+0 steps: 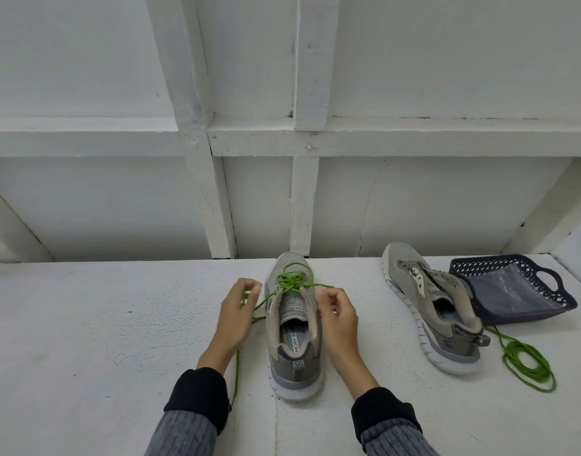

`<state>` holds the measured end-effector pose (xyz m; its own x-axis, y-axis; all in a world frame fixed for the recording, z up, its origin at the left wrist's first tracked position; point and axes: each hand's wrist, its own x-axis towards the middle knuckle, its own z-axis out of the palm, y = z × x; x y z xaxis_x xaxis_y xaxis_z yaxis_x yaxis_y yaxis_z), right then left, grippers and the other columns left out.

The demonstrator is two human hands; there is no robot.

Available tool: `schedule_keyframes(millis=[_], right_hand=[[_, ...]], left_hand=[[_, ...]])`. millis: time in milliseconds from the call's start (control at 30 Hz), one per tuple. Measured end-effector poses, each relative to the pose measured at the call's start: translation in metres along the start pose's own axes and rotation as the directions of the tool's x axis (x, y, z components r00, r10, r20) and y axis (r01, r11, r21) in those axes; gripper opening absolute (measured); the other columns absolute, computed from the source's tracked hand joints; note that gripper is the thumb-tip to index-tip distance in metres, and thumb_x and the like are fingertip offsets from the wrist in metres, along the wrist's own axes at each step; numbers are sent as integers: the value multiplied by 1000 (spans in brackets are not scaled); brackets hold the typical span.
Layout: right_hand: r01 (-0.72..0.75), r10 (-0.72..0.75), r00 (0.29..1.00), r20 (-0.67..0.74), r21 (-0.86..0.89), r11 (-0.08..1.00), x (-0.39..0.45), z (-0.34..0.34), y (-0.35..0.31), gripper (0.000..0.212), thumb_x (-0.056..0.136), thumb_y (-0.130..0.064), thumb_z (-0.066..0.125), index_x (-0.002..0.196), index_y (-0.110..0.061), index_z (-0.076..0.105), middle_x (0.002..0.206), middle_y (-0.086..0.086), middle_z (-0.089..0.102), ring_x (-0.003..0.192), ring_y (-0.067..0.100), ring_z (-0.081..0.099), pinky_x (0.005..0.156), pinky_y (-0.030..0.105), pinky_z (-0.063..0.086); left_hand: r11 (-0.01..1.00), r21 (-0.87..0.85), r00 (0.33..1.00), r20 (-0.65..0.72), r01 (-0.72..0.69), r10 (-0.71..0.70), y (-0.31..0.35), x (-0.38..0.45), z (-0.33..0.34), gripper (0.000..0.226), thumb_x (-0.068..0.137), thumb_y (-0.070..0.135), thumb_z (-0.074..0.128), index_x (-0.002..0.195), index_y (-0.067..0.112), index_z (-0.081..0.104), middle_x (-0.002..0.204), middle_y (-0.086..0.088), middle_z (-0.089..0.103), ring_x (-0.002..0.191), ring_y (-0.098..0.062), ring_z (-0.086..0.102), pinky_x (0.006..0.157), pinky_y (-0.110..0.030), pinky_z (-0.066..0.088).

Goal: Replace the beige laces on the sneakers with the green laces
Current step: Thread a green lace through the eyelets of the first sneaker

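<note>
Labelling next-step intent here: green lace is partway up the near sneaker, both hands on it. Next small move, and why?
Probably draw both ends outward to snug the crossings. The left hand and right hand each pinch a strand of the green lace, which sits in loose loops over the near sneaker; its upper eyelets look unlaced.

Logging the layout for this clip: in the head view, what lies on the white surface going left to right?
Left hand pinching a green lace end → sneaker being laced → right hand → unlaced sneaker → coiled green lace → dark blue basket.
</note>
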<state>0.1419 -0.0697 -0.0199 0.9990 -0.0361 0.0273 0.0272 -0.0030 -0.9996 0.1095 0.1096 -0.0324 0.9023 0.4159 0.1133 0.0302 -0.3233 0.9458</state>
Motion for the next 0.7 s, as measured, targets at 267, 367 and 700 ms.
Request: schedule_keyframes(millis=[267,367,700], right_hand=[[-148,169,960,222,-107,983,24,-4,-4,10,91,-24,64,89,-20,73,97,0,69,91,14,64,78,28,53],[-194,201,955,219,-52,980,27,0,-12,14,89,-23,67,88,-10,73,85,-2,68,79,9,61,67,19,47],[-347,291,934,209,325,880,35,-2,-29,12,95,-10,55,91,-3,63,83,6,64,77,16,57,66,26,42]], left_hand=[[997,-13,984,163,-71,72,16,10,6,12,94,29,62,89,25,73,93,11,71,94,-4,63,85,-20,45],[998,47,978,205,-51,40,29,22,5,14,91,32,65,83,28,76,92,9,72,91,-1,63,80,-17,44],[968,240,888,424,78,-177,56,48,9,13,82,31,77,73,22,77,78,7,72,78,-5,63,69,-16,45]])
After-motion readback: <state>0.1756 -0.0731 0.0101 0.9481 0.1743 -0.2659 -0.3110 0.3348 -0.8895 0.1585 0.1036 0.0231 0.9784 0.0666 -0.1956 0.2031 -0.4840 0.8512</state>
